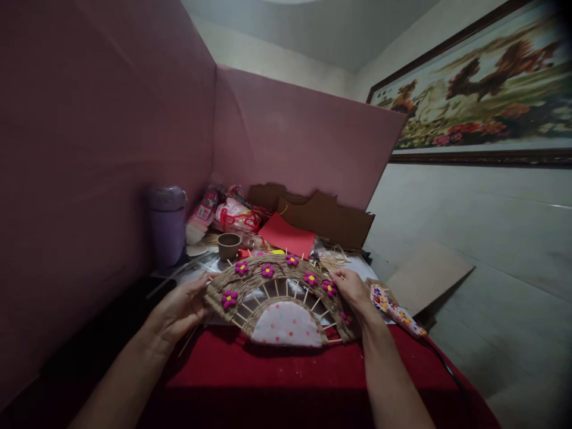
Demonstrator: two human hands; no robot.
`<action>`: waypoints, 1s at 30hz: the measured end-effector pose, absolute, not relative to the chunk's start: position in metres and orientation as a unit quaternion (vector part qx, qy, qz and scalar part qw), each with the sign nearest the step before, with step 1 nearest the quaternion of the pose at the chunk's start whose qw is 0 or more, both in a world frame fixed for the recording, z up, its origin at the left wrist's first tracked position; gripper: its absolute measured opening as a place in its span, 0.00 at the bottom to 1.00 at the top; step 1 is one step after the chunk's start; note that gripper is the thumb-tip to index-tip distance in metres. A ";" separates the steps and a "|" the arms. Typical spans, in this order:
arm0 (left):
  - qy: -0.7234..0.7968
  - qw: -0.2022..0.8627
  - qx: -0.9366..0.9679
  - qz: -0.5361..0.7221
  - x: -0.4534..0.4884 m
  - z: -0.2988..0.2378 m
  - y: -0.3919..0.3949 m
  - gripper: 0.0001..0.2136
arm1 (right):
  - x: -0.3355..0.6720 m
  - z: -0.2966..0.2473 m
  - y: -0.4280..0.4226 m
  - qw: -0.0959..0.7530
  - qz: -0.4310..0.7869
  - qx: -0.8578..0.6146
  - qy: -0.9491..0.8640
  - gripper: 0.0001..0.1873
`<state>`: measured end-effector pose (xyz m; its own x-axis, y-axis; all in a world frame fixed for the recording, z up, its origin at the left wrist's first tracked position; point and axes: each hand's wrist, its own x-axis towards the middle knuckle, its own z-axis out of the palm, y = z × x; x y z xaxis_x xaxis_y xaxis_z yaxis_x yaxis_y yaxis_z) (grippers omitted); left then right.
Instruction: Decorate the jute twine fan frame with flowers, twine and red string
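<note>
A fan [254, 283] of brown cord wound over thin sticks stands tilted up over the front of the table. Purple flowers with yellow centres dot its upper band, and a white dotted cloth half-circle [288, 323] fills its lower middle. At the fan's left edge, my left hand [181, 307] is closed on it, thumb and fingers at the rim. My right hand [353, 290] pinches the upper right part of the rim, near one of the flowers. Parts of the fan's right side are hidden behind that hand and wrist.
Red cloth [263, 372] covers the table. Behind the fan are a brown cup [229, 246], red paper [288, 235] and torn cardboard [322, 215]. A purple tumbler [168, 229] stands at left. A flower-patterned corded tool [397, 313] lies at right. Pink panels enclose the left and back.
</note>
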<state>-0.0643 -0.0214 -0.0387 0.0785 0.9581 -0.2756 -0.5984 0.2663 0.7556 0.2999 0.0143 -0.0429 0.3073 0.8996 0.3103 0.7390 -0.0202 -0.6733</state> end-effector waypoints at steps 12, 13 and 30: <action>0.293 0.704 0.165 0.626 -0.059 -0.030 -0.021 0.14 | 0.296 -0.025 0.037 0.523 0.147 -0.641 -0.542 0.13; 0.291 0.708 0.167 0.622 -0.060 -0.031 -0.022 0.15 | 0.295 -0.024 0.040 0.533 0.150 -0.635 -0.538 0.13; 0.266 0.696 0.200 0.636 -0.058 -0.026 -0.024 0.24 | 0.271 -0.021 0.086 0.641 0.264 -0.540 -0.477 0.14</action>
